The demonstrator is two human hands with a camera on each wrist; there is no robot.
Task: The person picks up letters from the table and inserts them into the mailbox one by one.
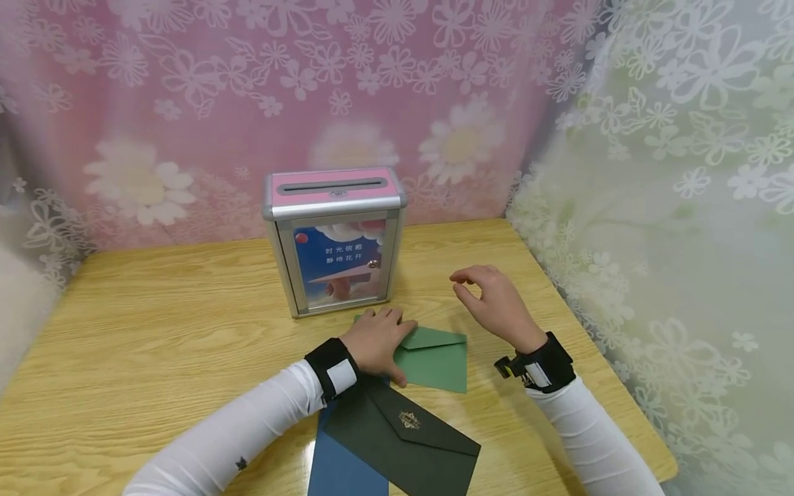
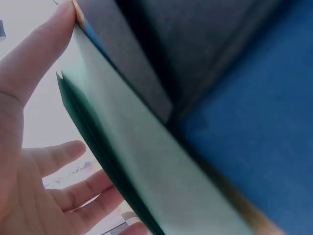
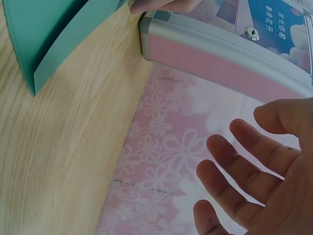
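My left hand (image 1: 375, 341) grips a green envelope (image 1: 434, 362), its palm over the left part. The thumb is at the near edge and the fingers are at the far edge, close in front of a letter box (image 1: 338, 248). In the left wrist view the green envelope (image 2: 146, 147) runs between thumb and fingers. My right hand (image 1: 499, 303) hovers to the right of the box, fingers loosely bent with nothing in them. The right wrist view shows that hand (image 3: 254, 171) with its fingers apart.
A black envelope (image 1: 428, 441) with a gold emblem lies nearest me, overlapping a blue envelope (image 1: 344, 458). The box has a pink top with a slot (image 1: 331, 186) and a front lock (image 1: 373, 264). Flowered curtains (image 1: 248, 124) border the wooden table (image 1: 155, 324) behind and at the right.
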